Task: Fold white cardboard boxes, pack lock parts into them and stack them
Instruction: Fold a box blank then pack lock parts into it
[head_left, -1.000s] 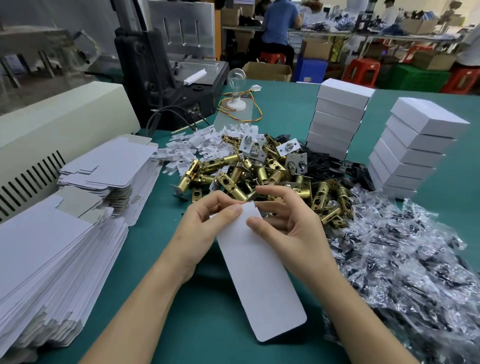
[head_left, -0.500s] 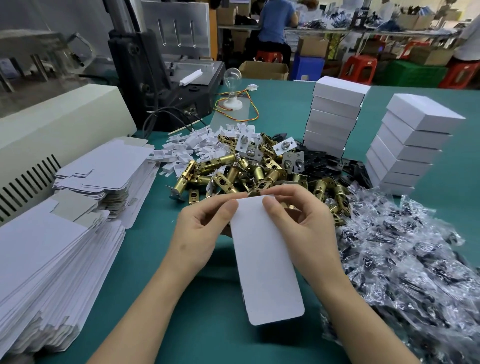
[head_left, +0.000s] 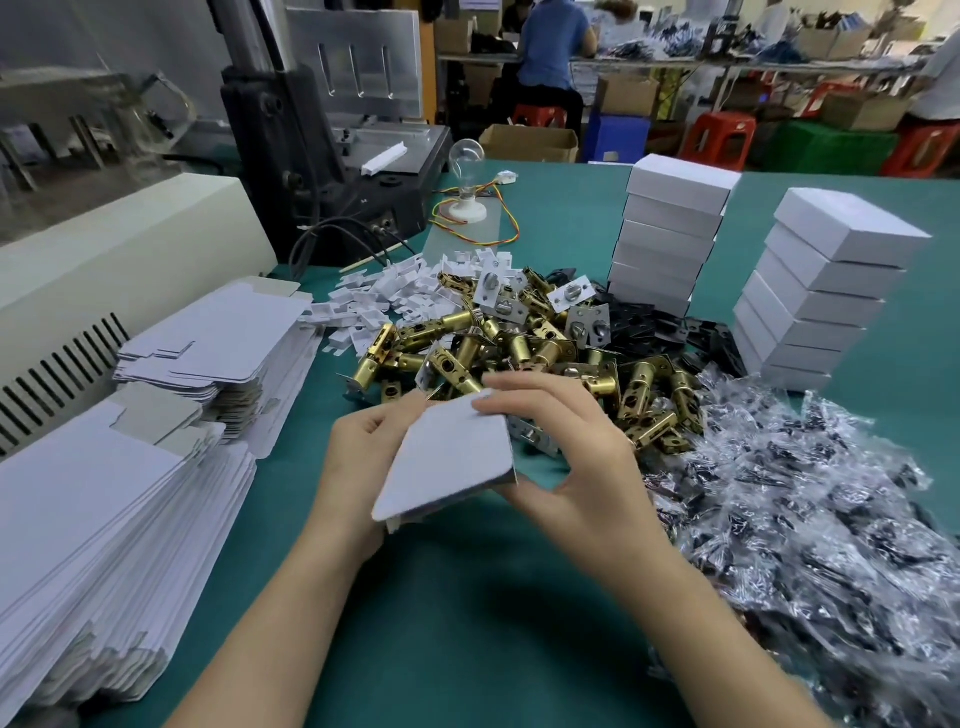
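Note:
Both hands hold one white cardboard box blank (head_left: 449, 462) above the green table (head_left: 441, 623), tilted and partly folded. My left hand (head_left: 358, 467) grips its left edge from behind. My right hand (head_left: 566, 452) pinches it, fingers on the top edge and thumb under the lower right corner. Just beyond lies a heap of brass lock latches (head_left: 519, 353). Flat white blanks (head_left: 93, 519) are stacked at the left. Two stacks of folded white boxes (head_left: 670, 234) (head_left: 821, 291) stand at the back right.
Clear bags of small dark parts (head_left: 810, 519) cover the right side. Small white inserts (head_left: 374, 301), black plates (head_left: 675, 327) and a bulb on a wired base (head_left: 467, 176) lie behind the latches. Machines (head_left: 332, 130) stand at the back left; a person sits far behind.
The long flat blank has been turned and folded up, so it now looks shorter and tilted. My right hand has shifted its grip to the top edge and lower corner.

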